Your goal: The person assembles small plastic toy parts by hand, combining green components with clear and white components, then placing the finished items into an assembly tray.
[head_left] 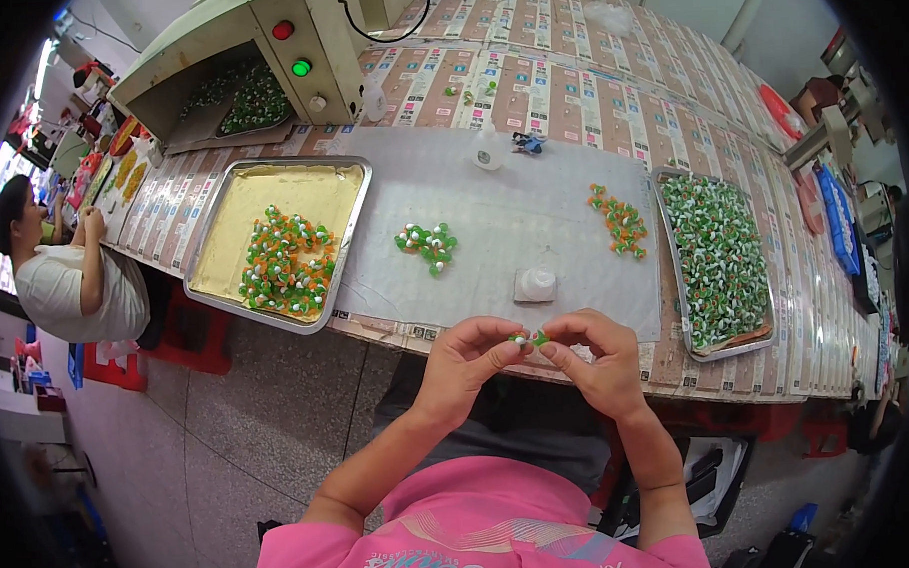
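Observation:
Both my hands meet over the table's front edge, thumbs and fingertips pinched on a small green and white plastic piece (530,338). My left hand (469,356) grips its left side and my right hand (597,354) its right side; fingertips hide part of it. Just beyond them stands a small white pot (537,284) on a square base. A loose group of green and white pieces (428,247) lies on the white sheet (492,203) to the left. Orange and green pieces (618,221) lie to the right.
At left, a metal tray (357,202) holds a heap of orange and green pieces (289,262). At right, another tray (675,276) is full of green and white pieces. Farther back are a white bottle (487,153) and a beige machine (321,58). A person (58,263) sits at far left.

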Motion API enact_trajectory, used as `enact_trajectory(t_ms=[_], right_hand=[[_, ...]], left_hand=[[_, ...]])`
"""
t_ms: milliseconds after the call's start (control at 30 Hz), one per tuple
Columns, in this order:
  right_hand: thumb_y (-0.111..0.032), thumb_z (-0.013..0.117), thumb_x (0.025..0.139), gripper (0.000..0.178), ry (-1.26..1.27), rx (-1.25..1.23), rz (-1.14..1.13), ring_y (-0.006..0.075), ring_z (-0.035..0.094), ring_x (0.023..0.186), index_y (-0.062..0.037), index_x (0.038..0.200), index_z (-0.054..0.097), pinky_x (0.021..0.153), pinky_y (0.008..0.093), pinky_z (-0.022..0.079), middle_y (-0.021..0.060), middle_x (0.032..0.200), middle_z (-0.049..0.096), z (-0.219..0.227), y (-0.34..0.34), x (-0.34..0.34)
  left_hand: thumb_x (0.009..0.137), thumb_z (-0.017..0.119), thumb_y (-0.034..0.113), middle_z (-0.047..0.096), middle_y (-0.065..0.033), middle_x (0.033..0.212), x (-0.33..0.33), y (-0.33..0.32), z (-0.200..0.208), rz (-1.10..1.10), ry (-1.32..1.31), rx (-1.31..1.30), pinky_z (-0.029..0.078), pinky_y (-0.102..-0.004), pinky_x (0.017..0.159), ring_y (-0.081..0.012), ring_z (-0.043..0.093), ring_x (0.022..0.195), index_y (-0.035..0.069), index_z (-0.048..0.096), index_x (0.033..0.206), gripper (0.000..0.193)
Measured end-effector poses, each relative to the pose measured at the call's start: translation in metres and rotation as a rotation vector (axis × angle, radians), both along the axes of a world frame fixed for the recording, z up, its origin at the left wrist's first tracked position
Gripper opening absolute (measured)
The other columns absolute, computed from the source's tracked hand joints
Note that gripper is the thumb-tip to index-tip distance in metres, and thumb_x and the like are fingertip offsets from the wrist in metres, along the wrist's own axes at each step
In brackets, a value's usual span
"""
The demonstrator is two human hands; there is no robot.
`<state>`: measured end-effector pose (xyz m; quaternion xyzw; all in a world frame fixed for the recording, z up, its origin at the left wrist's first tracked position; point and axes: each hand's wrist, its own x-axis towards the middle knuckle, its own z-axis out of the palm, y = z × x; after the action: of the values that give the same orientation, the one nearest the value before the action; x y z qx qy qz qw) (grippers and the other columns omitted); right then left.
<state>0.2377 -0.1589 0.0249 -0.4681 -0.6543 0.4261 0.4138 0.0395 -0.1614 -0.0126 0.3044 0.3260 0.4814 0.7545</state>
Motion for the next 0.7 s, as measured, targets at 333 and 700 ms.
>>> enact_trajectory(t_ms=[333, 700], right_hand=[[0.002, 0.073, 0.082, 0.018, 0.048, 0.016, 0.022, 0.0159, 0.067, 0.085, -0.0004, 0.099, 0.071, 0.076, 0.0273, 0.053, 0.01, 0.093, 0.07, -0.003, 0.002, 0.009], [0.017, 0.061, 0.081, 0.026, 0.257, 0.019, 0.029, 0.0186, 0.07, 0.088, 0.0003, 0.099, 0.07, 0.077, 0.03, 0.058, 0.0112, 0.091, 0.07, -0.02, -0.006, 0.004]], left_hand=[[0.09, 0.065, -0.002, 0.069, -0.0121, 0.104, 0.008, -0.001, 0.003, 0.006, 0.079, 0.053, 0.055, -0.0311, 0.088, -0.0185, 0.067, 0.097, -0.001, 0.065, 0.105, 0.015], [0.086, 0.066, -0.01, 0.068, -0.0107, 0.099, 0.009, -0.001, 0.002, 0.049, 0.168, 0.284, 0.055, -0.0275, 0.087, -0.016, 0.066, 0.094, -0.004, 0.069, 0.099, 0.015]])
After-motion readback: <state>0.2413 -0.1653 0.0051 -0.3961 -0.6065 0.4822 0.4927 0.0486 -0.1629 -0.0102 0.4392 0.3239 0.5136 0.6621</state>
